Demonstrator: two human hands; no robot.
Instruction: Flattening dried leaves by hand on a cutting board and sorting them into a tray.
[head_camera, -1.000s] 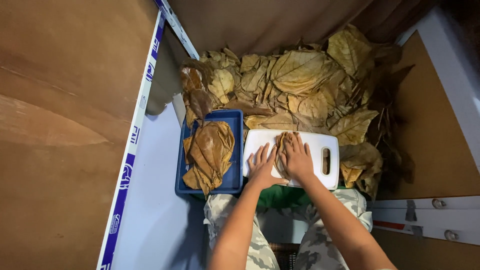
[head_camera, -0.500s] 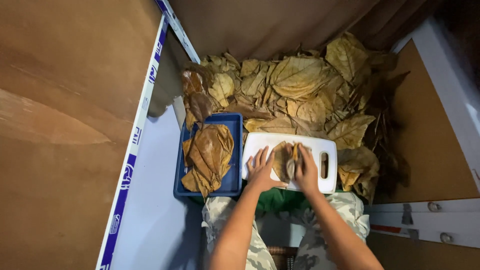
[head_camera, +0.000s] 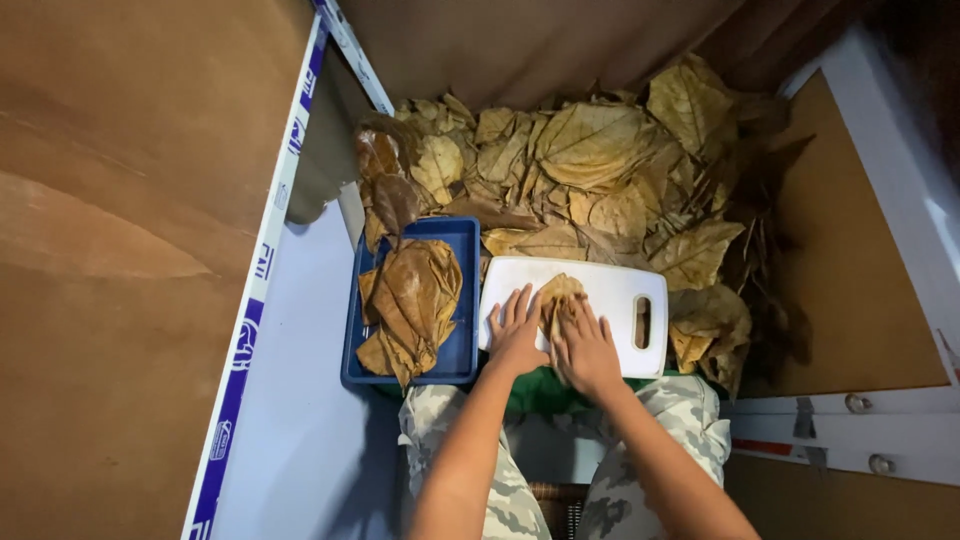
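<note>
You are pressing left hand (head_camera: 517, 333) and right hand (head_camera: 585, 347), fingers spread flat, gripping nothing, onto dry leaf (head_camera: 556, 296), flattening it on white cutting board (head_camera: 610, 290) at frame centre. Blue tray (head_camera: 459, 300) left holding stacked leaves; loose leaf pile (head_camera: 590, 170) lying beyond.

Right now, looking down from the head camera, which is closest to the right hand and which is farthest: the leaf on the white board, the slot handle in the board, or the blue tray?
1. Leaf on the white board: under the right hand, touching its fingers.
2. Slot handle: just to the right, at the board's end.
3. Blue tray: farthest, off to the left past the left hand.
</note>
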